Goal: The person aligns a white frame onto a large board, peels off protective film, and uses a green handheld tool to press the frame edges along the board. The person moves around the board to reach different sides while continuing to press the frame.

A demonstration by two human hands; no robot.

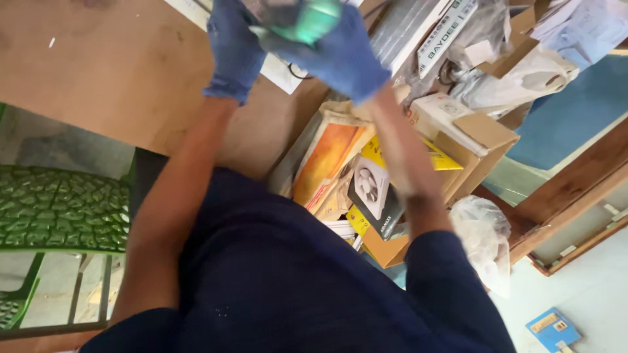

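Observation:
Both my hands wear blue gloves and are raised at the top of the view, over the far edge of a brown wooden tabletop (118,72). My right hand (340,55) is closed around a blurred green and grey object (304,19). My left hand (230,46) presses against the same object from the left side. The object is motion-blurred and cut by the frame's top edge, so its kind is unclear. My dark blue shirt fills the lower middle.
To the right of the table lies a heap of cardboard boxes (471,140), an orange flat package (324,160), a box picturing a fan (373,189) and clear plastic bags (484,235). A green plastic chair (59,209) stands at left. A small blue box (553,329) lies on the floor.

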